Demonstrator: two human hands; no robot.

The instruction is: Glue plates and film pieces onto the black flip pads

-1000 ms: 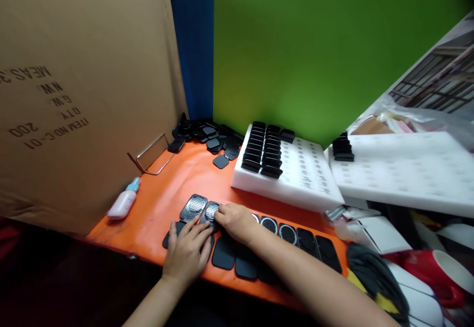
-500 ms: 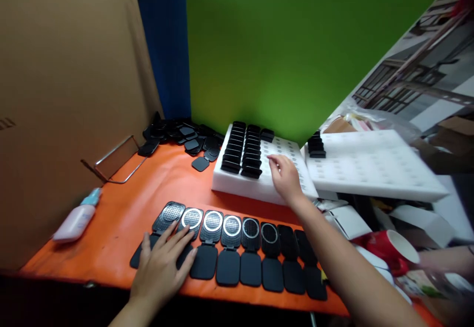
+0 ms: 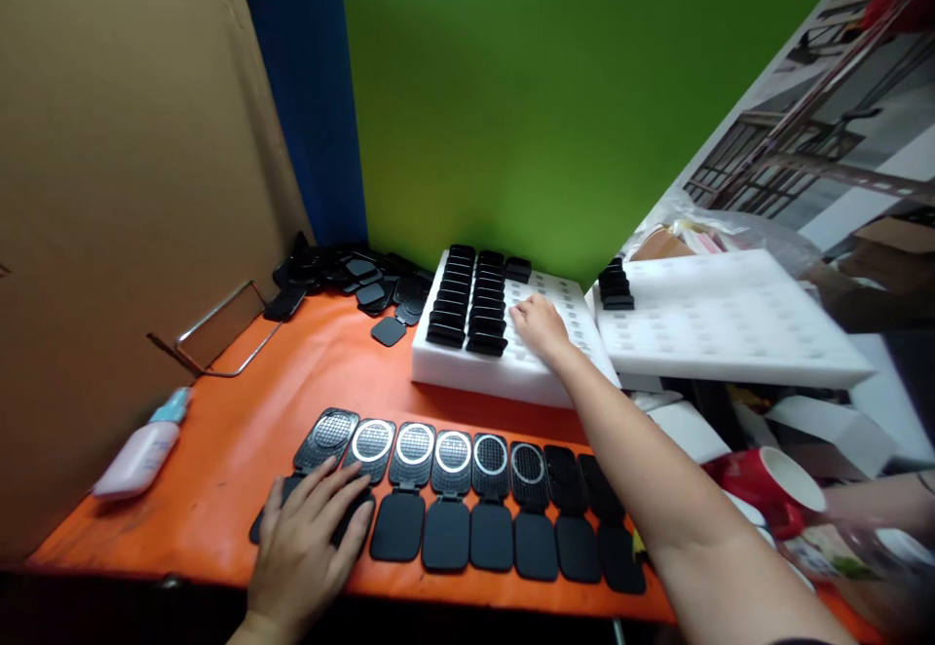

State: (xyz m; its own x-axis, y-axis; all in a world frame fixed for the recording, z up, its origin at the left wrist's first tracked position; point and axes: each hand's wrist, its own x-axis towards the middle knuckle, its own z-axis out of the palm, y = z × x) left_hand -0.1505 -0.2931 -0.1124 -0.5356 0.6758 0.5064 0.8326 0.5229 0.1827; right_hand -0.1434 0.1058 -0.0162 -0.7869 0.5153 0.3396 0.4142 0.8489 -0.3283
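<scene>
A row of opened black hinged cases [image 3: 395,526] lies along the front of the orange table. Their upper halves carry a grid and a ring, bright on some; the lower halves are plain. My left hand [image 3: 307,533] rests flat, fingers spread, over the cases at the row's left end. My right hand [image 3: 539,325] is at a thick white foam block [image 3: 467,368] with slots, its fingers curled together; anything between them is hidden. Two columns of folded black cases [image 3: 487,309] stand in the block, left of that hand, with a short group [image 3: 518,269] at the back.
Loose black cases [image 3: 371,292] lie piled at the back left. A second foam slab [image 3: 730,333] holds several cases [image 3: 616,286]. A pink bottle [image 3: 138,457] and wire stand [image 3: 230,331] are left. A red mug [image 3: 764,491] and another person's arm [image 3: 880,507] are right.
My right hand has lowered slightly over the foam block, its fingers nearer the standing columns. My left hand stays on the left-end cases. The view has shifted a little.
</scene>
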